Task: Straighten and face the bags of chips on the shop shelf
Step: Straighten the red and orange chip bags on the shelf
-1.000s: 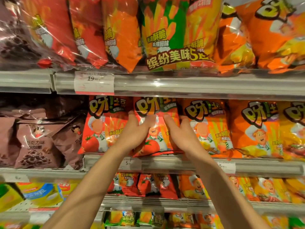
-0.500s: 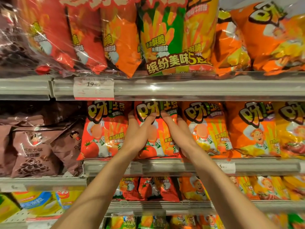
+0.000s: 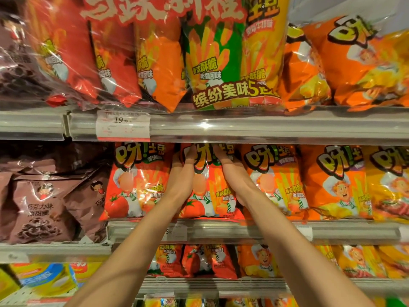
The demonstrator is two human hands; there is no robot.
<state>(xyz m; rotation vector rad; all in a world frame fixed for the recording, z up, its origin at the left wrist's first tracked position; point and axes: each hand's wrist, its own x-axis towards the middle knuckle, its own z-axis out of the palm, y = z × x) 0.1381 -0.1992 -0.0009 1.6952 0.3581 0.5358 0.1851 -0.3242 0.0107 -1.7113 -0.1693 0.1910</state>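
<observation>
A: Metal shelf rails (image 3: 265,127) seen at several levels, glare reflected off clear strips.
B: Price label (image 3: 122,126) clipped on upper rail. Perforated white shelf board (image 3: 20,293) seen bottom left.

We had a single view, from a wide-angle camera worn on the head. It faced forward, close to the shop shelf (image 3: 265,129), tilted slightly upward, with the shelf's front edges bowed across the frame. Both forearms entered from the lower edge and reached toward the middle tier. No second view overlapped it.
</observation>
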